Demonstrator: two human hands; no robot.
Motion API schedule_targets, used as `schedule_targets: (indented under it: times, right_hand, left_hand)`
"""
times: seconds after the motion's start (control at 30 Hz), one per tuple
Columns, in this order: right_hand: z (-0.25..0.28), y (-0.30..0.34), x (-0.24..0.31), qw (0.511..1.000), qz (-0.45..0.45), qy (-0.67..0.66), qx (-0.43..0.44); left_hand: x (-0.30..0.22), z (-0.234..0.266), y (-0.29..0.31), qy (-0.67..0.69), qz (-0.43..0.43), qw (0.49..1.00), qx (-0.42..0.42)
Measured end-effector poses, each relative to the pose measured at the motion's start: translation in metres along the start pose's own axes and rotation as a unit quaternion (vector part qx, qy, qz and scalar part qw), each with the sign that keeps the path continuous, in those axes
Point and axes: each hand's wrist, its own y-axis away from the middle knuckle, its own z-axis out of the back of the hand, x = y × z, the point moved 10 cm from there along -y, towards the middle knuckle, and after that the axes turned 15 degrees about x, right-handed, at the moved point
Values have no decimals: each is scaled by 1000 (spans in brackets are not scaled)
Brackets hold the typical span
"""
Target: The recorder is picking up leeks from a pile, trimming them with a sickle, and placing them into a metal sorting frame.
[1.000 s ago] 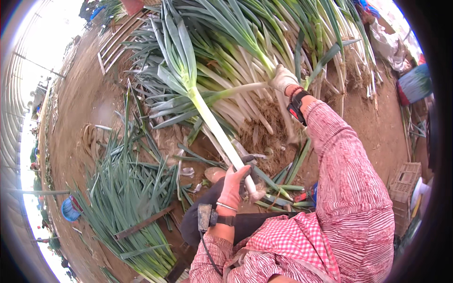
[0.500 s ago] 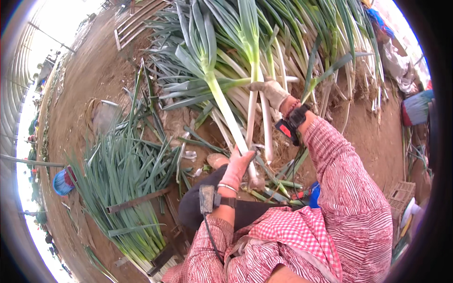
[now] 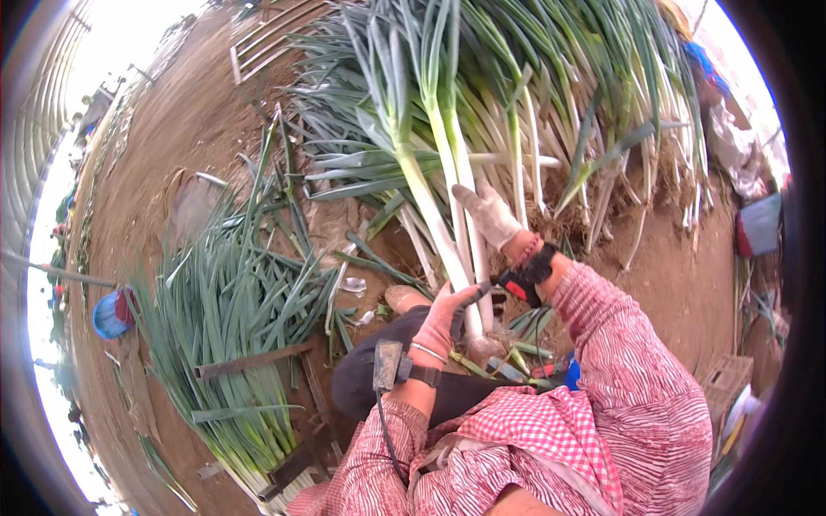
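Several long leeks, straight white shanks, blue-green leaves

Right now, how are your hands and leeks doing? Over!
Left hand gripping leeks low down. Right hand higher up, grip unclear. Bigger leek heap crowding just beyond.

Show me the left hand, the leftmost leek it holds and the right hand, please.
Left hand (image 3: 440, 323): head view, its back.
Leftmost leek (image 3: 433, 218): head view, pale shaft.
Right hand (image 3: 490, 217): head view, gloved back.

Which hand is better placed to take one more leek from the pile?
Probably the right hand: it is nearer the pile of leeks, while the left hand grips a leek near its base.
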Motion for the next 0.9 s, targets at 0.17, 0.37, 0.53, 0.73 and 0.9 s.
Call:
schedule_targets:
  times: [0.17, 0.37, 0.53, 0.73, 0.9]
  right_hand:
    - [-12, -12, -35, 989, -122, 60, 53]
    - [-52, -34, -15, 910, -75, -343, 218]
    - [-114, -3, 48, 831, -53, -493, 252]
    - [-198, 22, 41, 785, -36, -521, 334]
    - [-222, 80, 71, 814, -65, -468, 338]
  left_hand:
    - [-8, 11, 11, -115, 16, 993, -8]
    - [-26, -35, 56, -45, 1, 999, 27]
    - [-52, -78, 135, -91, 24, 994, 53]
    - [-35, -77, 242, -87, 42, 995, -13]
    - [-16, -85, 295, -95, 32, 994, -40]
